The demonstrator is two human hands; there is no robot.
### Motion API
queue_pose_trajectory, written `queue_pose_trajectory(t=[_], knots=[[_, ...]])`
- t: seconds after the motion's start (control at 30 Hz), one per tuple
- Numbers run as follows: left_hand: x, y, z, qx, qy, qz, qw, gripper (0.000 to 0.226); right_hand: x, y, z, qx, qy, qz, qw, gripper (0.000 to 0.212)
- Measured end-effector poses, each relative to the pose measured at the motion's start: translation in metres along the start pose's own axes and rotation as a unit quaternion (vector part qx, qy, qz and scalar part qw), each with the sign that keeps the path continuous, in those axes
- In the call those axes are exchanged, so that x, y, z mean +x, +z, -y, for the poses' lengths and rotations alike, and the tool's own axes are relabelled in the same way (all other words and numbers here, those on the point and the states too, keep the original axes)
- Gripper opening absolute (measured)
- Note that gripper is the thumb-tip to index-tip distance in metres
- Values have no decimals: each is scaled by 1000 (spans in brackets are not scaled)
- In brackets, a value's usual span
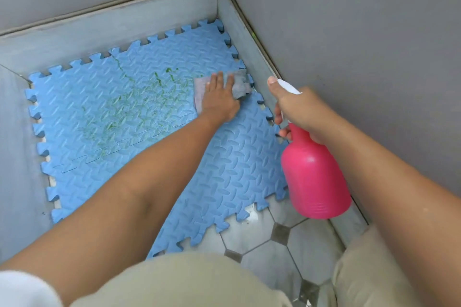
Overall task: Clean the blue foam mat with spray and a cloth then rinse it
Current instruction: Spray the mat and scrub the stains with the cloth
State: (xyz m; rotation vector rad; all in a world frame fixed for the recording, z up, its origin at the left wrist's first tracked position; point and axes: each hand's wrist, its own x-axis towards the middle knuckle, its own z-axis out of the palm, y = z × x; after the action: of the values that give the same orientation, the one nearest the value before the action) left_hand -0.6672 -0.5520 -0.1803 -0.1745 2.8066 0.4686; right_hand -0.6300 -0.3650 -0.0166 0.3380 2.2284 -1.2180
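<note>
A person's left hand (219, 97) presses flat, its grip released, on one grey cloth (239, 85) at the far right edge of the blue foam mat (224, 164), which lies on the tiled floor (252, 232) in a corner. The right hand (301, 114) clenches one pink spray bottle (314, 177). Green stains (139, 107) cover the mat's middle; wiping appears barely begun, rinsing undone.

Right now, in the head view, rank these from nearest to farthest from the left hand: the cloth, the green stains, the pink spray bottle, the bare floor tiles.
1. Cloth: under the left hand, pressed on the mat's far right edge.
2. Green stains: just left of it, mid-mat.
3. Pink spray bottle: to the right, held in the right hand.
4. Bare floor tiles: near the knees.
</note>
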Motion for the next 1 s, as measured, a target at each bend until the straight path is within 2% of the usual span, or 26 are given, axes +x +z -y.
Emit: queue_pose_trajectory(t=[0.07,0.2,0.27,0.33,0.43,0.57,0.63,0.77,0.87,1.0], knots=[[-18,13,-10,16,47,-4,999,84,-3,4,4,-6,-9,1,1000,64],[-95,44,-8,50,260,29,964,88,-3,13,9,6,-18,6,1000,65],[-127,52,0,52,278,29,959,87,-3,19,9,5,-13,28,1000,63],[-152,52,15,50,235,14,971,86,-3,28,9,-9,-8,61,998,62],[-181,48,59,32,131,-10,991,91,-1,49,9,-63,-13,103,993,67],[-229,35,123,-5,-5,-43,999,87,-6,86,12,-116,-28,147,982,80],[-254,32,163,-28,-97,-86,991,85,-14,107,15,-133,-36,184,973,78],[-303,28,233,-65,-286,-141,946,81,-35,144,20,-169,-55,239,955,72],[-311,28,239,-64,-300,-132,943,83,-45,162,28,-148,-63,229,960,79],[-310,28,240,-72,-295,-111,946,88,-53,176,34,-151,-69,208,964,77]])
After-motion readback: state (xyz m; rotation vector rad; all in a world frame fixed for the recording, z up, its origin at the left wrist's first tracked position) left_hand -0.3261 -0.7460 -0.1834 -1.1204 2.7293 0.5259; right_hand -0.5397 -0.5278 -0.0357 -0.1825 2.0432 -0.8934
